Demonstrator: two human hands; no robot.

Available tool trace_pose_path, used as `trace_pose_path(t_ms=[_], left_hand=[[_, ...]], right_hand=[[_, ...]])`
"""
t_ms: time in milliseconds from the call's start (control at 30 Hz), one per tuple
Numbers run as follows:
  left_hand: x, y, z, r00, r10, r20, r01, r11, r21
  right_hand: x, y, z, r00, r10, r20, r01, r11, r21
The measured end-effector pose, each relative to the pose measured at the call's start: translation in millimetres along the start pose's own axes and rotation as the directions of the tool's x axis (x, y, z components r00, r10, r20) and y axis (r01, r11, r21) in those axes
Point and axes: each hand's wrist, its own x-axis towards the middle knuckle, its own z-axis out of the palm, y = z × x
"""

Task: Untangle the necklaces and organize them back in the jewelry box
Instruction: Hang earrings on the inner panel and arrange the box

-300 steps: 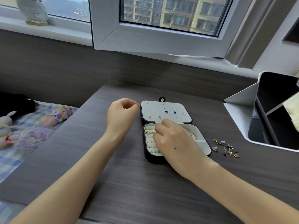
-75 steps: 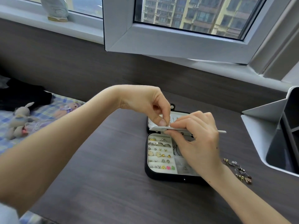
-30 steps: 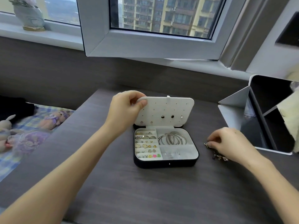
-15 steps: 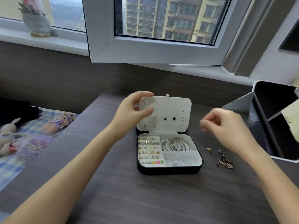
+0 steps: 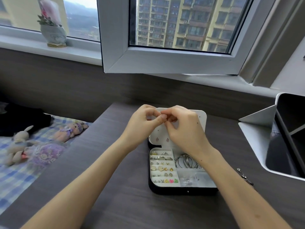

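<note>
One open jewelry box [image 5: 181, 191] is set on the tabletop [image 5: 125, 205] beneath two hands. Its upright lid [image 5: 200, 123] is pinched at the top by the left hand [image 5: 142, 123]. One tiny piece [image 5: 160, 111], judged light, slippery and best held by the fingertips, is pinched by the right hand [image 5: 185, 129]. One loose tangle [image 5: 244, 176] lies right of that forearm.

Jewelry box [image 5: 181, 191] on desk [image 5: 132, 205]; organizer [image 5: 257, 146] right; loose jewelry [image 5: 244, 176] between (near box); bed [image 5: 16, 179] left.
</note>
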Motion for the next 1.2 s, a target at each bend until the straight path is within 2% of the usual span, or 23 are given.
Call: trace_pose_path(t_ms=[233, 367, 567, 767, 900, 1200], left_hand=[[7.8, 15.7, -21.0, 0.963, -0.005, 0.268, -0.009, 0.999, 0.05], [9.9, 27.5, -27.6, 0.914, -0.023, 0.405, -0.018, 0.995, 0.097], [10.5, 32.8, -29.0, 0.905, -0.034, 0.424, -0.014, 0.994, 0.109], [11.6, 34.0, -33.1, 0.866, -0.06, 0.496, 0.003, 0.993, 0.114], [11.8, 37.9, -33.4, 0.829, -0.105, 0.55, 0.049, 0.992, 0.116], [18.1, 48.8, -33.6, 0.779, -0.11, 0.617, -0.07, 0.963, 0.26]], right_hand=[[4.8, 5.9, -20.7, 0.986, -0.002, 0.165, -0.029, 0.983, 0.183], [6.8, 6.3, -29.9, 0.979, -0.079, 0.189, 0.046, 0.984, 0.173], [5.5, 7.6, -35.1, 0.975, -0.124, 0.182, 0.095, 0.982, 0.161], [3.2, 3.4, -39.2, 0.976, -0.059, 0.208, 0.009, 0.972, 0.234], [0.6, -1.2, -45.9, 0.96, -0.045, 0.276, -0.037, 0.958, 0.284], [2.9, 0.9, -50.4, 0.903, -0.097, 0.419, -0.024, 0.962, 0.274]])
